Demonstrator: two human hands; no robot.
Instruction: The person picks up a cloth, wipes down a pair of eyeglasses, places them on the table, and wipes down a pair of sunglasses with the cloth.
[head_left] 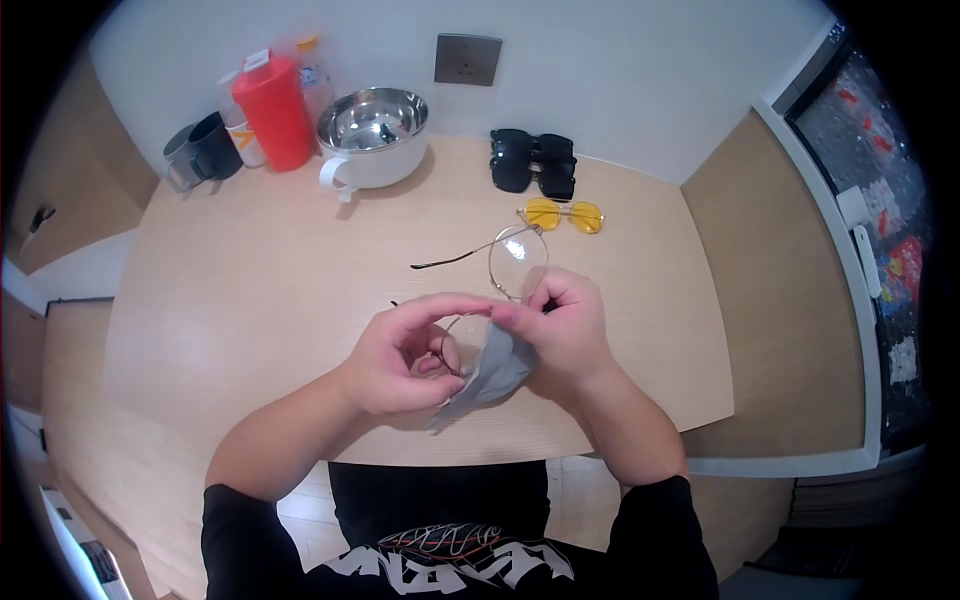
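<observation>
Both my hands hold a pair of thin-framed clear glasses (519, 262) above the table's front part. My left hand (405, 355) curls around the lower lens, its thumb on a grey cloth (490, 372) that hangs at that lens. The fingers of my right hand (565, 320) are closed at the middle of the frame, with the thumb by the cloth's upper edge. The other lens points up and away, and one temple arm sticks out to the left. Folded dark sunglasses (533, 163) and yellow-lensed glasses (564, 216) lie beyond my right hand.
On the wooden table (250, 260), a white-handled steel bowl (374, 140) stands at the back. Left of it are a red jug (273, 112), a clear bottle, a white cup and dark mugs (214, 146). A wall and a wooden side panel (780, 290) border the table.
</observation>
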